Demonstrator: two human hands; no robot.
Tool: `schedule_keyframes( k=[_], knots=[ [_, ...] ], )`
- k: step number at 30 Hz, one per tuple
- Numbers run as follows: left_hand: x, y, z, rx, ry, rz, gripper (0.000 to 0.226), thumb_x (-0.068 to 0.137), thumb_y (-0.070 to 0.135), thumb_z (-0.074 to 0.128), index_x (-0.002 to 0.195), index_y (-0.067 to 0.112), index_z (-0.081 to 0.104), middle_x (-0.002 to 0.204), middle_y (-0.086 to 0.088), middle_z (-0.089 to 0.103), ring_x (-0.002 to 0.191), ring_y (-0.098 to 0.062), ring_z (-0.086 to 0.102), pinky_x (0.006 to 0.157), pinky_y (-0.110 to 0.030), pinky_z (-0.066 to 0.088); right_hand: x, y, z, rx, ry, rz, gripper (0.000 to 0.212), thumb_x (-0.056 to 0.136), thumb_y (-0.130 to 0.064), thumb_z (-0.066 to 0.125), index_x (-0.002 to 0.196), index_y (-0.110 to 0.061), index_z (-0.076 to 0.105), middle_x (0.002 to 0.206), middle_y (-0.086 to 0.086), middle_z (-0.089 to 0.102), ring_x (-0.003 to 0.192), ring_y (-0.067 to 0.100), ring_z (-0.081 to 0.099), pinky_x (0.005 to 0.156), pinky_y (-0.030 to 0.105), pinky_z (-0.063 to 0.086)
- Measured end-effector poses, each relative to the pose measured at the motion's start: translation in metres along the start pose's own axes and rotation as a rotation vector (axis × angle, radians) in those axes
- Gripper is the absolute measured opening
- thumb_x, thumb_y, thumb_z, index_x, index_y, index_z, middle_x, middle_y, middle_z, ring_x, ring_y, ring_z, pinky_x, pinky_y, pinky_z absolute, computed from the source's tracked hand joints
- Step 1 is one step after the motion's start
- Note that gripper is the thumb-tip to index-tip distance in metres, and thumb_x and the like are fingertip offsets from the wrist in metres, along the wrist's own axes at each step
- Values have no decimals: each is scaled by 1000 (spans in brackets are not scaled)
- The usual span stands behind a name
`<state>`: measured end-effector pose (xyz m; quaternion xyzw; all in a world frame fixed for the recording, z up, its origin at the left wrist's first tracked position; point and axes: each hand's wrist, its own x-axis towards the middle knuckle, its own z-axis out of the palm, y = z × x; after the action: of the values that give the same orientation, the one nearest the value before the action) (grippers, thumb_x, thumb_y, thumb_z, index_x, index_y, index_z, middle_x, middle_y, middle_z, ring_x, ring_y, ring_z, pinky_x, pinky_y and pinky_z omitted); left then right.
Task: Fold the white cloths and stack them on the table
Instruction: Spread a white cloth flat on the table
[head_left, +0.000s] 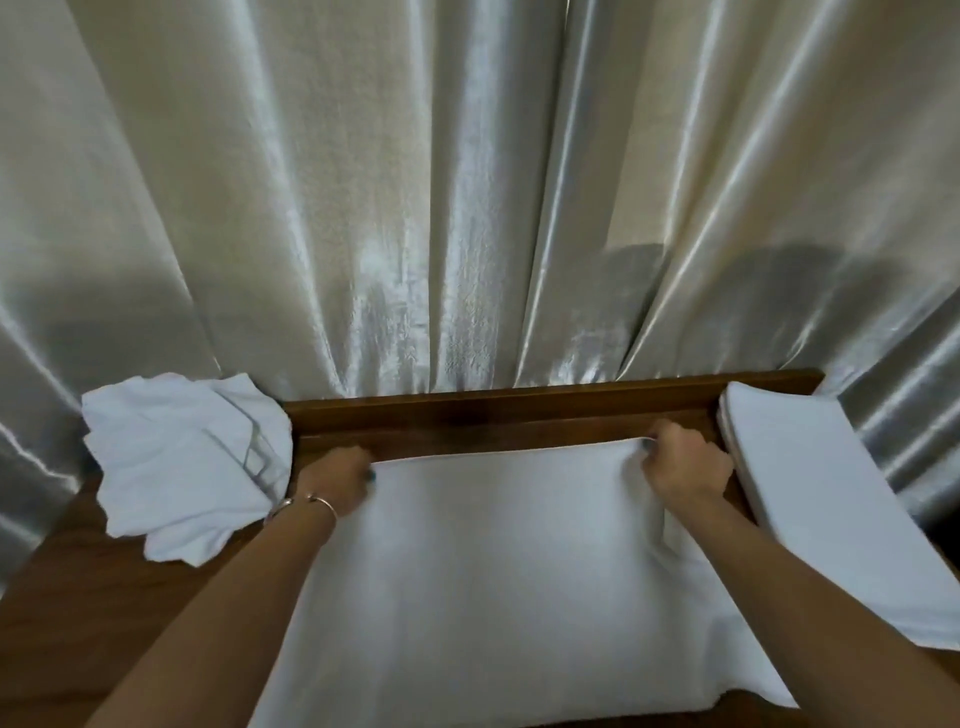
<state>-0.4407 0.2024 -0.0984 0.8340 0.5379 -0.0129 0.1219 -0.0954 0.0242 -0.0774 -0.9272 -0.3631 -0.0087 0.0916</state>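
White cloth (493, 561) lies spread flat on the dark wooden table (78, 597), filling the middle of our view from the near edge to just short of the table's raised back rail (519, 405). We see the left hand (340, 473) at the far left corner of this cloth, fingers curled down over the edge and gripping it; two thin bangles (311, 505) circle that wrist. The right hand (685, 462) grasps the far right corner in the same manner, its fingers bent round the hem (the fingertips themselves are hidden beneath the fold). Both forearms run up from the lower corners of the frame and lie over the cloth.

To the left, a crumpled heap of white cloths (187, 462) sits on the table against the rail, touching the left wrist. To the right, a stack of folded cloths (810, 478) rests with its layered edge facing the right hand, just beside it. Behind the table hangs a pale, glossy curtain (467, 182) in deep vertical folds, spanning the full width.
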Motion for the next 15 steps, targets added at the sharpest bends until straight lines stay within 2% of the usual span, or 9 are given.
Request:
schedule_keyframes(
  k=[2, 5, 10, 15],
  knots=[
    [11, -1, 12, 100, 29, -55, 25, 94, 27, 51, 110, 14, 65, 115, -10, 66, 107, -28, 63, 88, -34, 49, 10, 0, 17, -67, -1, -13, 22, 89, -15, 48, 106, -22, 60, 101, 7, 67, 93, 31, 65, 67, 30, 40],
    [26, -9, 25, 223, 43, -92, 32, 95, 39, 48, 111, 15, 64, 116, -10, 66, 109, -29, 62, 90, -34, 47, 25, -3, 35, -89, -11, -22, 20, 90, -14, 48, 106, -21, 60, 99, 7, 66, 91, 32, 65, 67, 32, 42],
    [48, -31, 37, 423, 31, -50, 25, 95, 24, 44, 111, 19, 62, 118, -5, 65, 117, -24, 53, 100, -31, 35, 38, -4, 52, -115, -68, -76, 22, 89, -11, 54, 108, -20, 62, 106, 7, 62, 97, 30, 62, 72, 34, 48],
    [57, -55, 40, 505, -33, -130, 29, 95, 30, 43, 113, 21, 63, 120, -1, 64, 119, -20, 53, 101, -31, 34, 46, 15, 62, -272, -188, -79, 21, 89, -10, 53, 109, -14, 60, 106, 9, 62, 100, 30, 61, 74, 36, 48]
  ],
)
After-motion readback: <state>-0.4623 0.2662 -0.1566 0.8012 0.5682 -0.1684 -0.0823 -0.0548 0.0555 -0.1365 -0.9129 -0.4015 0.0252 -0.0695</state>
